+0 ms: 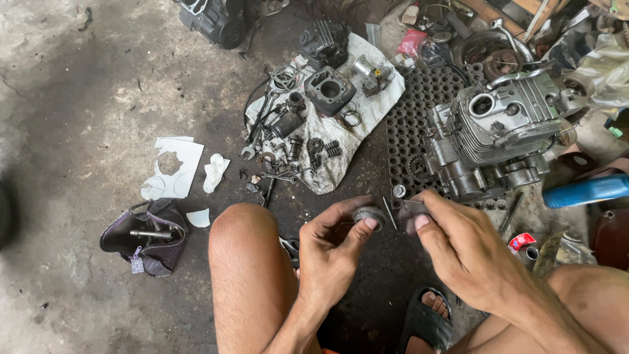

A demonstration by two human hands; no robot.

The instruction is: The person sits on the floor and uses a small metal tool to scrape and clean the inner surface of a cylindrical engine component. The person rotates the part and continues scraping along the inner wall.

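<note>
The left hand [331,252] pinches a small round metal part [369,215] between thumb and fingertips, held above the dark floor [78,131] between the knees; the right hand [458,246], just beside it, is closed on a small dark piece [411,208], hard to make out; a thin metal pin [389,213] stands between them; farther right sits an engine block [498,134] on a perforated mat [409,124]; far centre, a cloth [357,124] carries loose parts.

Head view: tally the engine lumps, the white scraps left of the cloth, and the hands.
Engine lumps: 3, the silver engine, the black cylinder and the dark finned part on the cloth.
White scraps: 3.
Hands: 2, left hand pinching a round metal part, right hand.
Total: 8
</note>
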